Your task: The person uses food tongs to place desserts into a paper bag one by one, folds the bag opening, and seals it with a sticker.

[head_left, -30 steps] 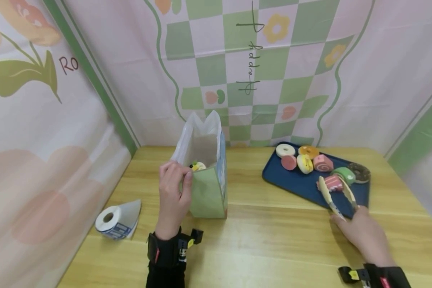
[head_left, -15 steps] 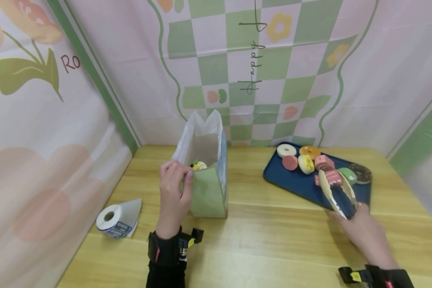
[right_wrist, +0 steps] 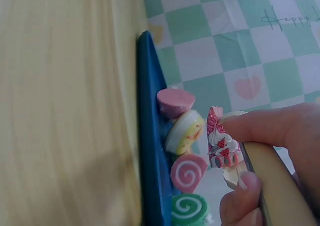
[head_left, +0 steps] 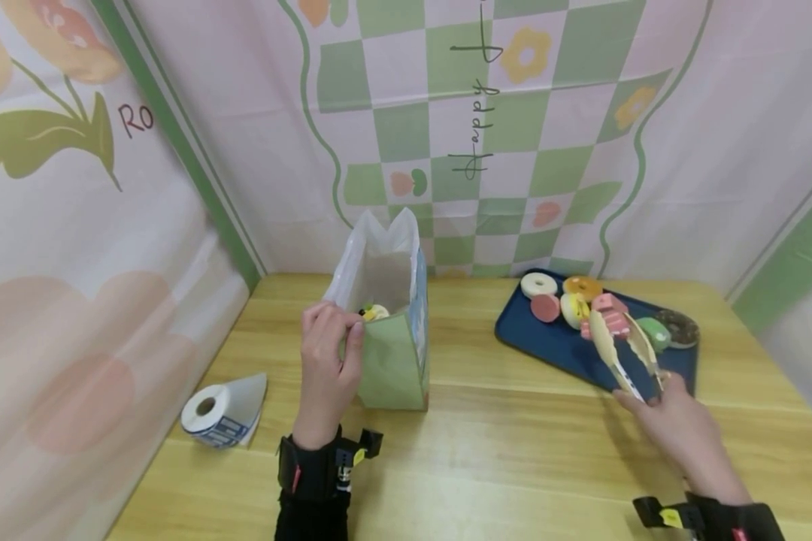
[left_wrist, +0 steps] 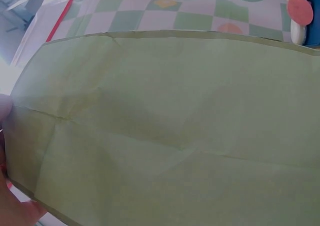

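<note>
My left hand (head_left: 328, 361) pinches the near rim of an upright green paper bag (head_left: 392, 368), whose white-lined mouth gapes. Inside it shows a small cream-topped piece (head_left: 376, 312). The bag's green wall (left_wrist: 175, 126) fills most of the left wrist view. My right hand (head_left: 683, 436) grips tan-tipped tongs (head_left: 604, 342). Between the tong tips is a pink striped toy cake slice (head_left: 619, 325); the right wrist view has this cake slice (right_wrist: 222, 141) apart from the tray's other pieces. Below lies a blue tray (head_left: 548, 349) of toy pastries.
On the tray are a white donut (head_left: 538, 278), an orange donut (head_left: 571, 285), a pink swirl roll (head_left: 609, 302), a green roll (head_left: 654, 334) and a chocolate donut (head_left: 680, 330). A label roll (head_left: 226, 413) lies at the table's left. A patterned curtain (head_left: 392, 75) hangs behind the table.
The tongs in my right hand have moved left and up with the cake slice, away from the green roll and over the pink roll. My left hand stays on the bag rim.
</note>
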A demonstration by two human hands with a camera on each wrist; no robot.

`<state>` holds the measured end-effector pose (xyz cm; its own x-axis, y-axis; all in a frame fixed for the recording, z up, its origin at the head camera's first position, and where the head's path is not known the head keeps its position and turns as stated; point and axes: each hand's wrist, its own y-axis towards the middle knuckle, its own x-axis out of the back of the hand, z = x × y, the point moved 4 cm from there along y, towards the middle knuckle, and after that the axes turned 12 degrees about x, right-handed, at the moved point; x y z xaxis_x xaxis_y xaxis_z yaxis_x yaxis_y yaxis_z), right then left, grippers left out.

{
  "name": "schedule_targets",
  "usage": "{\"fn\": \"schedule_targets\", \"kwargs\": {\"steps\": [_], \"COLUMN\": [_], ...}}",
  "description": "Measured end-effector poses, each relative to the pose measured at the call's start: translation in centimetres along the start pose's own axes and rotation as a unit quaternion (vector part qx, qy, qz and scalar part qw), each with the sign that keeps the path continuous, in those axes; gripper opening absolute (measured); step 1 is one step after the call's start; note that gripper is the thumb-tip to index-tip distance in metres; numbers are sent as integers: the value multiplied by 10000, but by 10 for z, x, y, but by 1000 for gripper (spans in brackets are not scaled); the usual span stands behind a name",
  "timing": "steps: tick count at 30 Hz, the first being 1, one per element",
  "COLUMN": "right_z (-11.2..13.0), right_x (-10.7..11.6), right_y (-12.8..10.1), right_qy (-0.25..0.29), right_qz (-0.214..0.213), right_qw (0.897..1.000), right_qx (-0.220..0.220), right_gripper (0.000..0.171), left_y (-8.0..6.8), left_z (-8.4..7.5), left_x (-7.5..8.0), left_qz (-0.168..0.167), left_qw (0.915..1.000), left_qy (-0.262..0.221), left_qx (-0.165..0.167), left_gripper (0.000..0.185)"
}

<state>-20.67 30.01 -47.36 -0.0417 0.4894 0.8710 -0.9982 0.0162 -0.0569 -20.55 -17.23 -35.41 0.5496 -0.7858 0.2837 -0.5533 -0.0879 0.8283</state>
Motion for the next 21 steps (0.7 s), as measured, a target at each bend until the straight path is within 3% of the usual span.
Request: {"fn": "schedule_targets", "kwargs": {"steps": [17,21], "right_z": [41,52], "right_x": [20,25], "right_y": [4,8], "right_qy": [82,242], "right_qz": [-223,-28], "right_qw": [9986,9986], "right_qx": [476,474], "right_gripper": [103,106], "left_y": [0,0], "left_z": [0,-1], "left_x": [1,1], "left_qz": [61,-4], "left_qw": [9999,9999], "left_qy": [-7,-99], "left_qx": [112,25], "left_gripper": [23,28]}}
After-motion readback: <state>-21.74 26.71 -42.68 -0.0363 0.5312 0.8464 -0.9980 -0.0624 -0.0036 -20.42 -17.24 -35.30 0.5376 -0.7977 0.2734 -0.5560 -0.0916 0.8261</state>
